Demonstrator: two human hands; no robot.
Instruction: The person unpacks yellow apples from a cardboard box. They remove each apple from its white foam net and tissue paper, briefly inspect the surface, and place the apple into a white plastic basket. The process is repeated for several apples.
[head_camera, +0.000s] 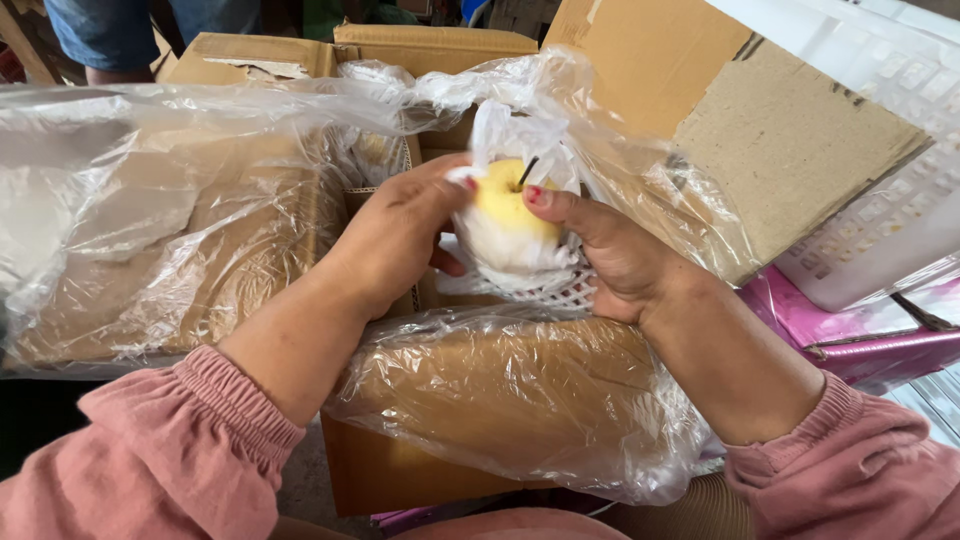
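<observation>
At nine o'clock a sheet of clear plastic liner (150, 200) drapes over the flap of an open cardboard box (250, 60), crinkled and hanging down the box's outer wall. Moving toward the centre, the left hand (400, 235) rises from a pink gathered sleeve (180, 450) at seven o'clock and closes around the left side of a yellow pear (505, 200) — its thumb lies across the top, pressing the thin white wrap (510, 130) against the fruit. The pear sits dead centre, over the box's opening, stem up, its lower half tucked in a white foam net sleeve (545, 290). From five o'clock the right hand (620, 260) cups the pear's right side and underside, its red-nailed thumb resting on the fruit just beside the stem; both hands are clasped on the pear. Below them, at six o'clock, more plastic covers the box's near wall. At two o'clock a raised cardboard flap (790, 140) stands, a white plastic crate (890, 220) is behind it at three o'clock, and a magenta crate (850, 340) is at four o'clock.
</observation>
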